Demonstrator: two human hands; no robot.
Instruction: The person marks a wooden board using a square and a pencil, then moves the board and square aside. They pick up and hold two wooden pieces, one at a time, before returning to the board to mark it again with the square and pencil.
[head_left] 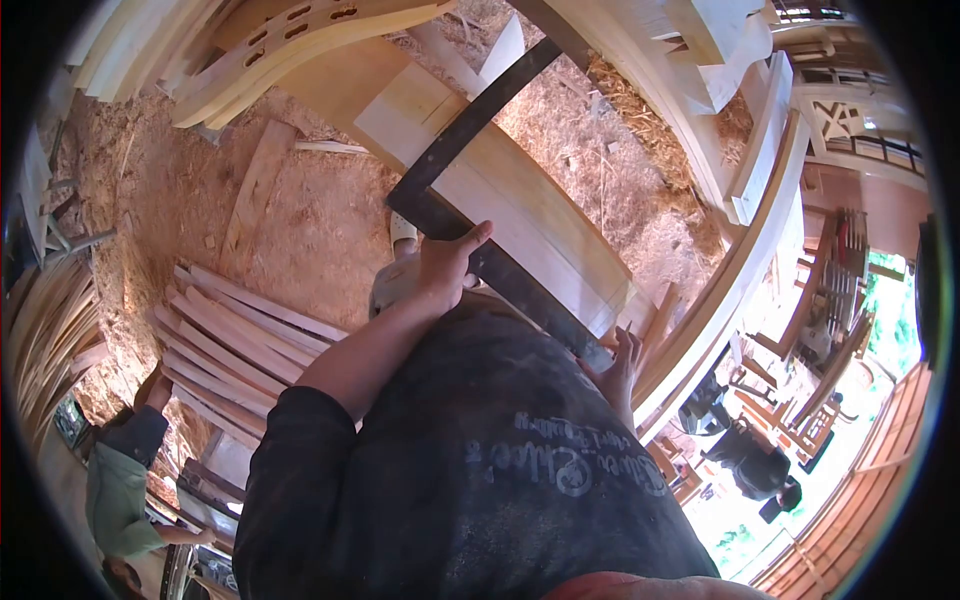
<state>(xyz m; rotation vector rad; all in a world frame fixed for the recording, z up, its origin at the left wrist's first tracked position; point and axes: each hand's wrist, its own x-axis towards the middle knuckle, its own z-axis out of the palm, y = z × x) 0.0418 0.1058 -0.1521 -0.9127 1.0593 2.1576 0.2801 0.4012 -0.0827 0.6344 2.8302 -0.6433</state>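
Observation:
A long pale wooden board (510, 205) runs diagonally in front of me. Across it lies a dark L-shaped framing square (436, 212), its corner past the board's near edge and one leg along that edge. My left hand (452, 268) grips this leg near the corner, thumb on top and fingers partly hidden below. At the leg's far end, my right hand (617, 368) is closed, with a thin pencil (628, 328) standing up from its fingers beside the board's end.
Carved timber pieces (320, 50) lie beyond the board at the upper left. Curved beams (740, 270) stand close on my right. Stacked wooden strips (245, 335) are at left. One person (125, 480) is at the lower left, another (750, 460) at the far right.

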